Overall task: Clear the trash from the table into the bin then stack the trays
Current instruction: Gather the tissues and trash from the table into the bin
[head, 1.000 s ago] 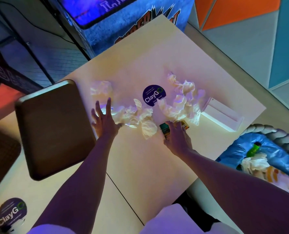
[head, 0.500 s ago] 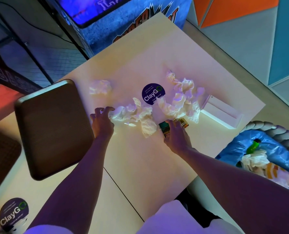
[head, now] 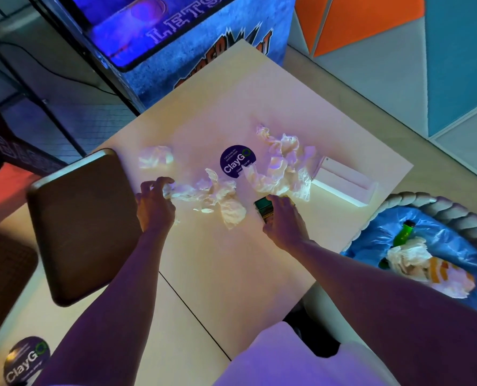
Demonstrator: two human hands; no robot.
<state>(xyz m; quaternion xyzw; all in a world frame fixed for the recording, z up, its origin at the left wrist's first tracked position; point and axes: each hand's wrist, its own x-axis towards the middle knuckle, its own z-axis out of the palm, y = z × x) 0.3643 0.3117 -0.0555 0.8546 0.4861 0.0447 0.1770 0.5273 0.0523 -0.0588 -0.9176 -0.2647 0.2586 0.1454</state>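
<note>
My left hand (head: pixel 155 203) has its fingers (head: pixel 161 181) curled round the near end of the middle crumpled white paper napkin (head: pixel 217 196). My right hand (head: pixel 283 222) is clamped over a small green carton (head: pixel 262 208); its print is too blurred to read.

The pale worktop (head: pixel 231 263) is bare between my hands and its near edge. A white rectangular box (head: pixel 343 182) sits close to the right edge, and the rope-rimmed bin with blue liner (head: pixel 437 208) stands just past that edge, holding a green bottle (head: pixel 404 234) and paper.

I count three napkin wads: the middle one, a small wad (head: pixel 155 157) and a big tangle (head: pixel 281 168). There are two trays: a brown rounded tray (head: pixel 84 218) and a darker tray (head: pixel 3 274) at the left. Two round purple stickers read "ClayGo" (head: pixel 237 161) (head: pixel 27 360). The blue arcade cabinet (head: pixel 176 32) shows "LETS".
</note>
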